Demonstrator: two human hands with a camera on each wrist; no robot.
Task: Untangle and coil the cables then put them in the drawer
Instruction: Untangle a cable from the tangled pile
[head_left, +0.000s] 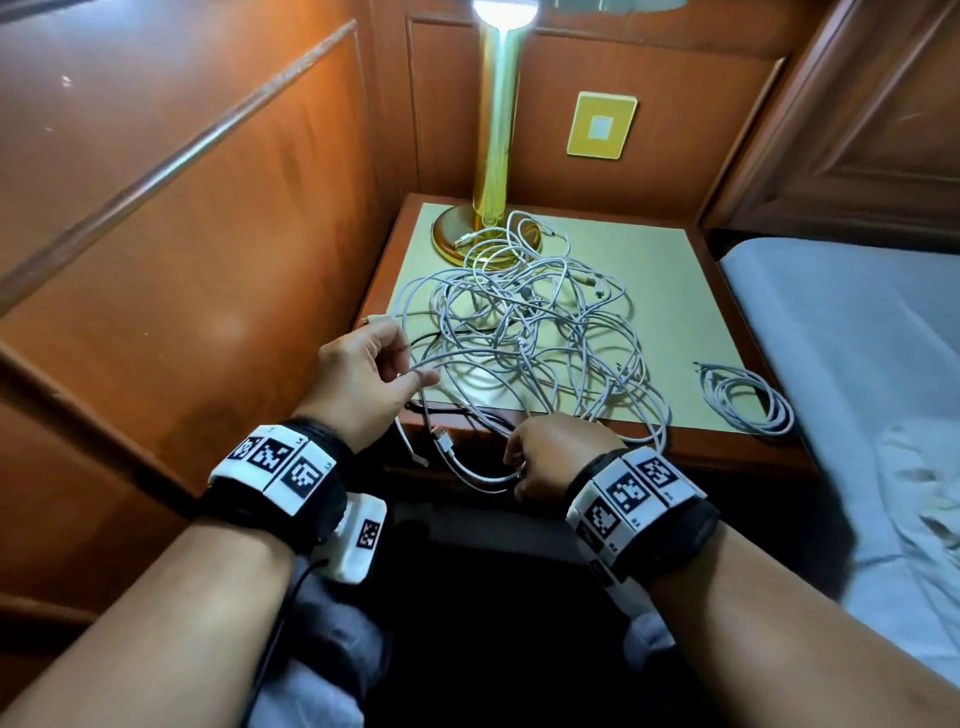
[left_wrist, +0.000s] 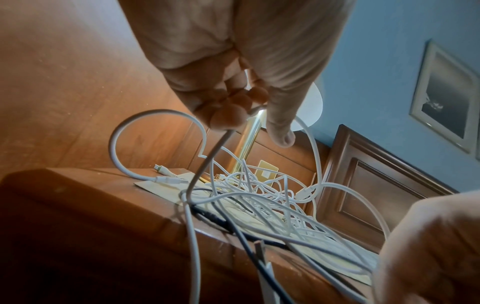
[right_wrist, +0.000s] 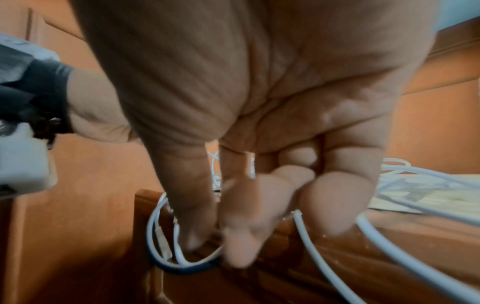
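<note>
The tangle of white cables sprawls across the middle of the nightstand top, its far strands lapping the brass lamp base, its near loops spilling over the front edge. One finished coil sits well apart at the near right corner. No drawer is open in any view.

The risk here: haul on one strand while it threads through the heap and the knots likely cinch tighter, or the whole mass slides off the near edge. The strands around the lamp base could tug the lamp too. A dark cable is buried under the white ones and may snag.

Now the hands. The left hand is closed, fingertips and thumb pinching a white strand lifted above the near left corner. The right hand, lower, in front of the nightstand's edge, curls thumb and fingers around hanging white loops; the wrist view is blurred, so exactly how many strands it holds is unclear.
</note>
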